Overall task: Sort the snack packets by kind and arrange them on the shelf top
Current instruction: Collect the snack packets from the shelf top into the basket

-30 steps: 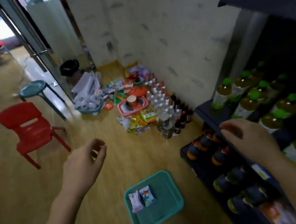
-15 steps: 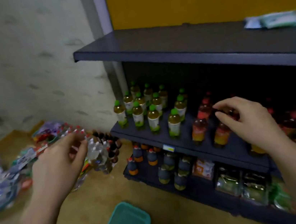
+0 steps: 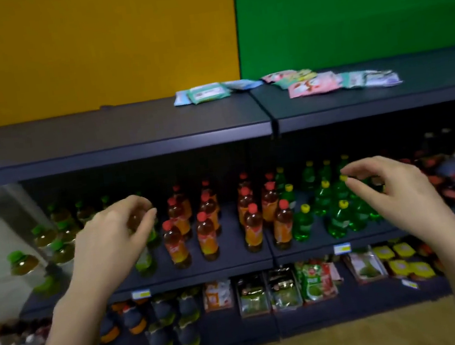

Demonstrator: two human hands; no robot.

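Now the view faces the shelving unit squarely. One second ago it looked down at the floor, where a teal tray held two packets, and half a second ago it was swinging across toward the shelves. That tray is now out of view. Both hands have stayed empty through the turn.

The left hand (image 3: 113, 239) hangs in front of the middle shelf with its fingers loosely curled toward the thumb, holding nothing. The right hand (image 3: 391, 194) hangs level with it and well apart, fingers bent and thumb separate, also holding nothing. Neither hand appears to touch a bottle.

Consequence for the task: no packet is being carried. The likely step in hand is sorting what already lies above, and the two packets seen in the tray probably remain to be fetched.

The snack packets (image 3: 238, 85) lie flat on the shelf top (image 3: 99, 134), close to its back edge, in a loose row across the seam between its two boards.
- Left of the seam: a pale blue and green group (image 3: 204, 93), overlapping.
- Right of the seam: a pink group (image 3: 313, 85), with greenish packets behind it.
- Further toward the right end: a pale green and purple group (image 3: 370, 78).

Neighbouring groups touch or overlap and their edges are not squared. The print is too blurred to read, so kinds can be told by colour only.

Red-capped bottles (image 3: 207, 235) and green bottles (image 3: 338, 218) stand on the middle shelf below.
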